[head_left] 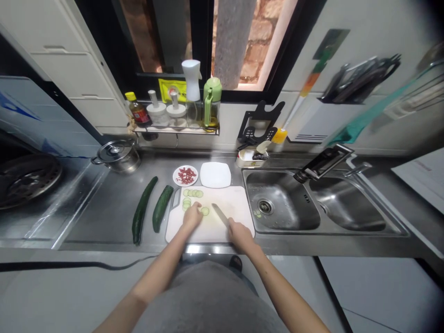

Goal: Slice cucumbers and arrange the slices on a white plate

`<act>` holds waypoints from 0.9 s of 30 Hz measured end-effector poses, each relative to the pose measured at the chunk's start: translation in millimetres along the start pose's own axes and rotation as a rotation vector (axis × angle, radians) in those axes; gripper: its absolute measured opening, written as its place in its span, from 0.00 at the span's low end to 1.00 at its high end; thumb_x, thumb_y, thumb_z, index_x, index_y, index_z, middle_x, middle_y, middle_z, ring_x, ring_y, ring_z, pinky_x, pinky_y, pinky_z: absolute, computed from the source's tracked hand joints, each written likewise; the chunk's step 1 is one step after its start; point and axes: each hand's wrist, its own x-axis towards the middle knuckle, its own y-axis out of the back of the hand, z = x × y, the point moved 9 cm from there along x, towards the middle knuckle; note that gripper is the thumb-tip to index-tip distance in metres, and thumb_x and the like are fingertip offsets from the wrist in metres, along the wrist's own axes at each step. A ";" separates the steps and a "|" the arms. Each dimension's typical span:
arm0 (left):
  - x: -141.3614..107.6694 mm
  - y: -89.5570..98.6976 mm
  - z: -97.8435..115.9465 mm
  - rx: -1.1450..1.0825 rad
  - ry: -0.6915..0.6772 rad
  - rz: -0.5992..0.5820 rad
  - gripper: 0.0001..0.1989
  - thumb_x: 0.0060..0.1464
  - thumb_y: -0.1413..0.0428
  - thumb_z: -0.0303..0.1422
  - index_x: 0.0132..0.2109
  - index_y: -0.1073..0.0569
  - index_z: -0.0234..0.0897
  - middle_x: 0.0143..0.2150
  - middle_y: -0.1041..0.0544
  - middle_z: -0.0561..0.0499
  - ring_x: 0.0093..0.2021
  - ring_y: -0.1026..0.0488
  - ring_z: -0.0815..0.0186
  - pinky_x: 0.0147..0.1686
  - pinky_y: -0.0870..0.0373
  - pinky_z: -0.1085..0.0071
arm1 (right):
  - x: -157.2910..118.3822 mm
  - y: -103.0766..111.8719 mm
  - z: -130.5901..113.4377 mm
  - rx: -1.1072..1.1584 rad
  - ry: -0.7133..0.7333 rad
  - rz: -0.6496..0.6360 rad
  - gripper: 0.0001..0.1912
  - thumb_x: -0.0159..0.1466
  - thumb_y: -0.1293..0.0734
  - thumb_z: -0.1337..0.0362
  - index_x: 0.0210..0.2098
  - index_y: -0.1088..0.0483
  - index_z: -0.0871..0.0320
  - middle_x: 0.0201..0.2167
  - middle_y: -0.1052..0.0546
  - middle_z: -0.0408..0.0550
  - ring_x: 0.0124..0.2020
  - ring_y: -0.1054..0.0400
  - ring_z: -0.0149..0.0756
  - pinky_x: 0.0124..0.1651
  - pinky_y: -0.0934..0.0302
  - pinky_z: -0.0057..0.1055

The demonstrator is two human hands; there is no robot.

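My right hand (240, 235) is wrapped round the handle of a knife (220, 214), whose blade points up and left over the white cutting board (215, 231). Over the board's left part is my left hand (193, 215), its fingers bent beside a cucumber slice (205, 211); whether they pinch anything is too small to tell. Several more slices (193, 193) lie in a row at the board's upper left, with a small stack (186, 204) just above my left hand. Left of the board lie a cut cucumber (162, 209) and a longer cucumber (144, 210).
Behind the board stand a plate of chopped red pieces (185, 175) and a white plate (215, 175). A lidded pot (118, 156) is at the back left. The double sink (282, 199) lies to the right. Bottles and jars line a wall rack (176, 130).
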 end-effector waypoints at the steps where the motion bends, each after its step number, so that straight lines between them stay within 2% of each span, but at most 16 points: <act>1: 0.0 2.1 1.4 0.025 -0.015 0.010 0.15 0.53 0.48 0.27 0.49 0.30 0.39 0.36 0.23 0.50 0.38 0.27 0.64 0.38 0.36 0.72 | -1.8 -0.5 -2.3 -0.004 0.013 0.000 0.15 0.67 0.48 0.69 0.52 0.41 0.59 0.41 0.25 0.56 0.42 0.29 0.38 0.36 0.44 0.28; 8: 6.7 5.9 7.5 0.139 -0.076 0.067 0.12 0.57 0.50 0.27 0.47 0.29 0.36 0.44 0.24 0.44 0.46 0.29 0.62 0.45 0.38 0.70 | -8.0 -13.9 -18.1 -0.063 0.110 -0.004 0.15 0.66 0.48 0.70 0.51 0.41 0.58 0.41 0.24 0.56 0.43 0.29 0.39 0.38 0.43 0.29; 14: 12.6 3.9 8.0 0.163 -0.094 0.083 0.10 0.57 0.51 0.27 0.45 0.28 0.36 0.43 0.24 0.44 0.45 0.29 0.62 0.44 0.37 0.70 | -4.8 -22.0 -18.7 -0.102 0.135 0.001 0.17 0.65 0.48 0.71 0.52 0.40 0.60 0.41 0.24 0.58 0.43 0.29 0.41 0.38 0.42 0.30; 27: 19.2 2.2 4.4 0.158 -0.078 0.067 0.11 0.56 0.51 0.27 0.45 0.28 0.37 0.43 0.24 0.44 0.45 0.28 0.61 0.45 0.37 0.69 | -2.7 -25.2 -21.1 -0.104 0.140 0.027 0.17 0.64 0.47 0.73 0.51 0.40 0.61 0.38 0.24 0.57 0.41 0.28 0.41 0.36 0.42 0.29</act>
